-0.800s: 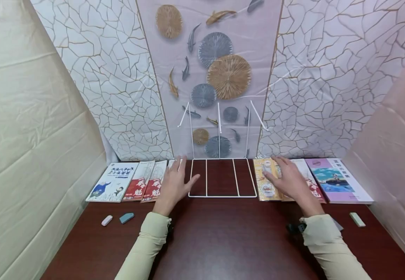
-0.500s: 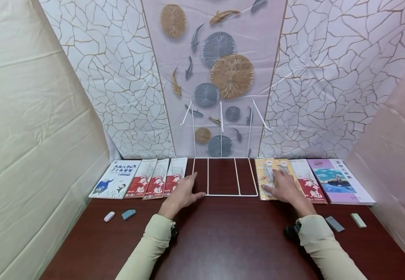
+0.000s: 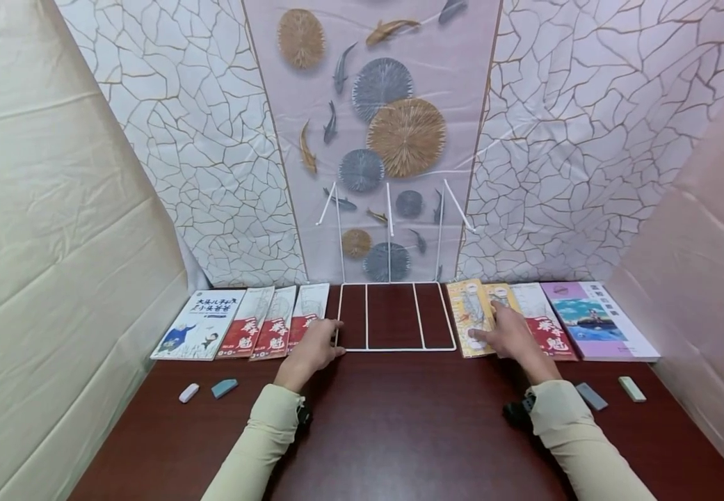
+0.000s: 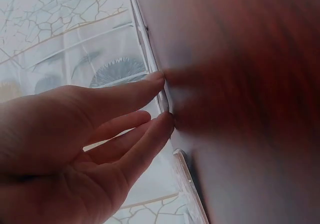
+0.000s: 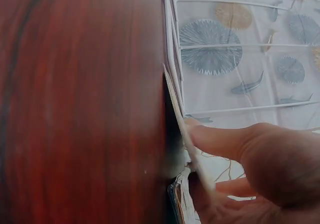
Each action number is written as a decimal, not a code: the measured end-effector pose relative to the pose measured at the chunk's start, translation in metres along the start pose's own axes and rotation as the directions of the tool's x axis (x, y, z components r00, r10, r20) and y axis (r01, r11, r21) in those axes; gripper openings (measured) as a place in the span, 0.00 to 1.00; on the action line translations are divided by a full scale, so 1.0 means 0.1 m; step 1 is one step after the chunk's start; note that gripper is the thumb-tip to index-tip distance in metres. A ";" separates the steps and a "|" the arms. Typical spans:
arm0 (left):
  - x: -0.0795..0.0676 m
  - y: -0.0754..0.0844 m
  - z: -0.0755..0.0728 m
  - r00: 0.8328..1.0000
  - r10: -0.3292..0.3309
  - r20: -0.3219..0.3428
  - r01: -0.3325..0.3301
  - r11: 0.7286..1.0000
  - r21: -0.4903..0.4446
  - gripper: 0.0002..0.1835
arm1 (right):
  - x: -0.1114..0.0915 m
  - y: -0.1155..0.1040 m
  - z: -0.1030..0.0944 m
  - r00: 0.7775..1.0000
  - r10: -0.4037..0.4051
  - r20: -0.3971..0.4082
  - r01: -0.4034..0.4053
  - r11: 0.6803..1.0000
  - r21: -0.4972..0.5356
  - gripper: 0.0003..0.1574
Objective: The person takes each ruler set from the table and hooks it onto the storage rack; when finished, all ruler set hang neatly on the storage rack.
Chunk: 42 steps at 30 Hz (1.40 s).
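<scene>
White wire rack [image 3: 393, 350] stands at the back middle, with dividers rising behind its flat base. At the rack's left front corner, my left hand [image 3: 310, 353] touches the wire with thumb and forefinger tips apart, seen close in the left wrist view [image 4: 90, 129]. To the right of the rack, my right hand [image 3: 515, 341] pinches a thin yellow booklet [image 3: 467, 309] by its right side. In the right wrist view the booklet [image 5: 177, 101] is tilted, one edge lifted, between thumb and fingers [image 5: 220, 139]. A second yellow booklet [image 3: 503, 296] lies partly hidden behind the hand.
Left of the rack lie a blue-and-white book [image 3: 199, 323] and several red-and-white booklets [image 3: 274, 323]. Rightward are another red-and-white booklet [image 3: 542, 320] and a thick purple-edged book [image 3: 596, 320]. Erasers [image 3: 224, 387] lie on the dark table [image 3: 399, 431]; patterned cloth hangs behind.
My left hand has lowered and come to the rack's left front corner. My right hand has gone from hovering over the yellow booklets to pinching the left one, which is now slightly turned and lifted.
</scene>
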State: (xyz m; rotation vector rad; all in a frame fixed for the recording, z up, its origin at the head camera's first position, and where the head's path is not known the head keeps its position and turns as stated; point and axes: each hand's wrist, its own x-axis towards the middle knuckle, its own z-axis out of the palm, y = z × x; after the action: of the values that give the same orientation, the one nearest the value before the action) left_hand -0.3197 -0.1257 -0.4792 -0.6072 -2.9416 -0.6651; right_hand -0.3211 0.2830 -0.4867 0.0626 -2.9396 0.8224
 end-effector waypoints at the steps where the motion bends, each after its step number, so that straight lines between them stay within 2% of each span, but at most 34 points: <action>1: 0.00 -0.01 0.00 1.000 -0.008 0.003 0.008 1.000 -0.006 0.28 | 0.00 0.00 -0.01 1.000 0.016 0.011 -0.016 1.000 0.010 0.58; 6: 0.03 -0.01 0.02 1.000 -0.013 0.007 0.014 1.000 -0.027 0.28 | -0.03 0.00 -0.03 0.999 0.046 0.006 -0.046 0.996 0.076 0.51; 14: 0.07 -0.01 0.02 1.000 -0.012 0.007 0.012 0.999 -0.045 0.25 | -0.05 -0.02 -0.05 0.990 0.030 -0.141 0.012 0.958 0.287 0.42; 17: 0.05 -0.01 0.03 1.000 -0.024 0.020 0.025 0.998 -0.058 0.23 | -0.08 -0.03 0.02 0.986 0.015 -0.167 0.053 0.916 0.397 0.38; 21: 0.03 -0.02 0.03 0.999 -0.031 0.031 0.033 0.998 -0.052 0.22 | -0.16 -0.07 0.10 0.987 -0.020 -0.160 0.106 0.826 0.553 0.32; 26: -0.01 -0.03 0.05 0.999 -0.023 0.027 0.025 0.998 -0.056 0.20 | -0.28 -0.15 0.12 0.987 -0.110 -0.120 0.162 0.743 0.650 0.29; 29: -0.03 -0.05 0.06 1.000 -0.014 0.021 0.016 0.997 -0.072 0.20 | -0.34 -0.19 0.12 0.975 -0.194 -0.110 0.215 0.681 0.700 0.31; 31: -0.03 -0.05 0.07 1.000 -0.005 0.020 0.006 0.997 -0.073 0.20 | -0.37 -0.22 0.12 0.964 -0.232 -0.127 0.251 0.652 0.716 0.34; 33: -0.04 -0.05 0.06 1.000 0.002 0.020 -0.001 0.998 -0.062 0.20 | -0.39 -0.24 0.10 0.957 -0.245 -0.153 0.278 0.641 0.715 0.36; 38: -0.05 -0.02 0.02 1.000 -0.001 0.005 0.001 0.999 -0.032 0.19 | -0.39 -0.28 0.06 0.948 -0.251 -0.194 0.314 0.654 0.688 0.37; 42: -0.05 0.00 -0.02 1.000 0.011 -0.013 -0.011 1.000 -0.020 0.18 | -0.37 -0.31 0.03 0.940 -0.268 -0.212 0.337 0.631 0.699 0.36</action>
State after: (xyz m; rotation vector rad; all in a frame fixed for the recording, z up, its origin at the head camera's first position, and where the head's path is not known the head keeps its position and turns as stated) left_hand -0.3154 -0.1280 -0.4784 -0.6174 -2.9209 -0.6957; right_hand -0.2828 0.2552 -0.4769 0.5426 -2.2091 1.8031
